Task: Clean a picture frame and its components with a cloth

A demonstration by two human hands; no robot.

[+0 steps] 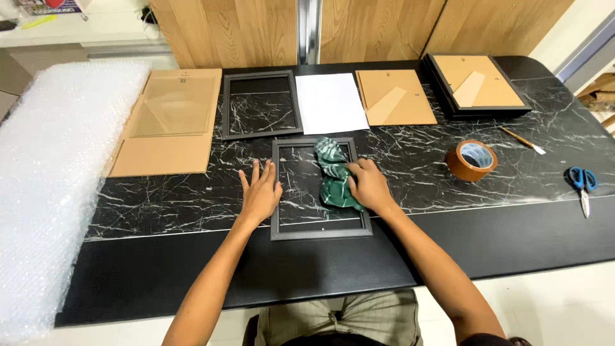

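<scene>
A dark picture frame (pixel 320 232) lies flat on the black marble table (pixel 160 205) right in front of me. My left hand (pixel 260 192) rests flat, fingers spread, on the frame's left edge. My right hand (pixel 368 186) presses a crumpled green patterned cloth (pixel 333 173) against the surface inside the frame, toward its right side. A second empty dark frame (pixel 261 133) lies just behind it.
Bubble wrap (pixel 51 179) covers the table's left end. Behind lie a brown backing board with a glass sheet (pixel 173 106), a white paper sheet (pixel 330 102), another backing board (pixel 394 96) and a stack of frames (pixel 477 86). Brown tape roll (pixel 472 160), small brush (pixel 522 140) and blue scissors (pixel 583 186) sit at right.
</scene>
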